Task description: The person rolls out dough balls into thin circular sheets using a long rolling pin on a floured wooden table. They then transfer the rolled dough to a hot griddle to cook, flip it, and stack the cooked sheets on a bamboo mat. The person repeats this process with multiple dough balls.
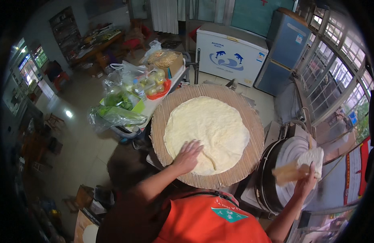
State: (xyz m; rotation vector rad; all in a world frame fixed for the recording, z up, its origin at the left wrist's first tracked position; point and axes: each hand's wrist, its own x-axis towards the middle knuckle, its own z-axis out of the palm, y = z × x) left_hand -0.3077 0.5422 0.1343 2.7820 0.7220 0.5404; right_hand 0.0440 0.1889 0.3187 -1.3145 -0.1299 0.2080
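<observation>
A broad round sheet of pale dough (205,127) lies on a round board of thin slats (253,133) in front of me. Its near part has a fold or slit, and its surface is uneven. My left hand (188,156) rests palm down on the dough's near left part, holding nothing. To the right, above a large round pan with a ridged metal lid (291,148), my right hand (306,182) grips a flat tan tool (288,173), blurred, maybe a brush or scraper. Against that hand is a white cloth-like pad (311,158); whether it is held too, I cannot tell.
Left of the board, a table (150,111) carries bagged greens (118,101), a water bottle (140,89), bagged round fruit (156,79) and a cardboard box (174,62). A chest freezer (232,54) and fridge (284,51) stand beyond. Barred windows (326,70) line the right.
</observation>
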